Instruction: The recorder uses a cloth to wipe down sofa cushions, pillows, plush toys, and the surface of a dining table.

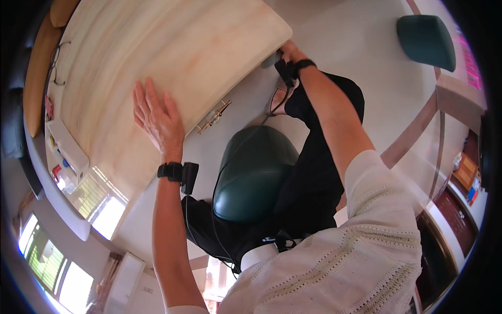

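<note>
My left hand [159, 115] rests palm down on the glossy marble-patterned tabletop [204, 51], its fingers spread and nothing held. My right hand [290, 51] is low at the table's near right corner, with its fingers partly hidden beneath the edge. A greyish rounded thing [270, 61] shows beside those fingers; what it is and whether I touch it cannot be told. Both wrists wear black straps with small cabled devices. Below the table edge, between my hands, is a gold-coloured metal fitting with a clear middle [214, 117].
A dark green padded seat [255, 172] stands between my legs, close to the table. Another green seat [426, 41] is at the upper right. Eyeglasses [58, 64] and a white tray [70, 147] with small items lie on the table's far left. A black cable hangs across the green seat.
</note>
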A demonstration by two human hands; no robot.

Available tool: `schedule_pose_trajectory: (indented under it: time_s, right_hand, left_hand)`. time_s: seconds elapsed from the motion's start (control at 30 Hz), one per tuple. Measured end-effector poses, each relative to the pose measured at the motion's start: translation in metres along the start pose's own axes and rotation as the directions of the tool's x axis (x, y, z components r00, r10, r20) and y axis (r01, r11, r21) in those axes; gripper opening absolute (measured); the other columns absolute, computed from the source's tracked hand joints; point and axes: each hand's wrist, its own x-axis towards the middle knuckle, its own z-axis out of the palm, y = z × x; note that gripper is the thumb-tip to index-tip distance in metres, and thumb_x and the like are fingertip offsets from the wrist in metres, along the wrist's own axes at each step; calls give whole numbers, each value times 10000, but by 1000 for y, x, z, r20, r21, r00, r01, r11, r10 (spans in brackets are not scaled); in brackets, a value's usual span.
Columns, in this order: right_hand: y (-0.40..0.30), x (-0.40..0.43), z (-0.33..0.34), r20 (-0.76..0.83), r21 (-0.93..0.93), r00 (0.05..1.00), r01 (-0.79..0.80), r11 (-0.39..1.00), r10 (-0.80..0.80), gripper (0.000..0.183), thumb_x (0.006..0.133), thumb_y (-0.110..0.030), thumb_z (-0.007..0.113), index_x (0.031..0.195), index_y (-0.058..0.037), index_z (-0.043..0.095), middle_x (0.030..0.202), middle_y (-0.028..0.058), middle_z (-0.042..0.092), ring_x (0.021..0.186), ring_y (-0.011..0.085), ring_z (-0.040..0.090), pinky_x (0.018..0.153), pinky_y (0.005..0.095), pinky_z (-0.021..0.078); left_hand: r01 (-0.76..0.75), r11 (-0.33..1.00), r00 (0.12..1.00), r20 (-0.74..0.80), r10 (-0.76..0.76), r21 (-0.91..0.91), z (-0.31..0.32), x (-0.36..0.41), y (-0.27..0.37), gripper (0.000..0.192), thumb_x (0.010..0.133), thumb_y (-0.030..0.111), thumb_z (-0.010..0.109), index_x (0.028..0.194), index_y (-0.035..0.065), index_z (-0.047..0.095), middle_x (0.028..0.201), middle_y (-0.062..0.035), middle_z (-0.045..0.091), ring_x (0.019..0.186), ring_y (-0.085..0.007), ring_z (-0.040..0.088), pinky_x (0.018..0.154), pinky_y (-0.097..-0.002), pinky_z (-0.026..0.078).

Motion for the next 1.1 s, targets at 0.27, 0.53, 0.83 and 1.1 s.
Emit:
schedule_pose_trajectory:
  time_s: [0.27,0.53,0.83,1.1]
  right_hand:
    - [-177,19,49,16,544,991,-120,830,133,649,848,-315,606,1392,-112,316,1343,138,433,1132,229,508,893,365,449]
    - [-14,6,31,6,148,989,-145,978,146,464,880,-270,562,1296,-88,469,1195,85,559,1078,154,513,903,327,425]
    - [86,-12,302,-390,517,918,285,807,-75,416,802,-265,615,1158,-66,533,1127,133,580,1007,247,569,880,349,453]
    - [82,-42,440,-7,548,999,49,835,-54,298,657,-310,703,812,-57,676,815,179,631,837,342,602,703,392,489]
  left_hand:
    - [65,988,994,79,-77,143,-23,-12,-11,469,931,255,407,1371,95,366,1434,-122,323,1320,-291,292,1060,-445,179]
    - [45,999,994,96,-47,22,-1,-3,8,470,936,255,385,1367,68,363,1437,-150,308,1326,-299,281,1066,-439,163]
    - [81,981,982,157,-109,177,-21,-6,-14,471,934,260,389,1363,67,372,1432,-153,316,1327,-305,278,1063,-432,184]
    - [71,975,985,139,-101,209,-25,-18,-28,475,930,264,393,1363,69,376,1432,-151,316,1328,-304,275,1064,-436,175]
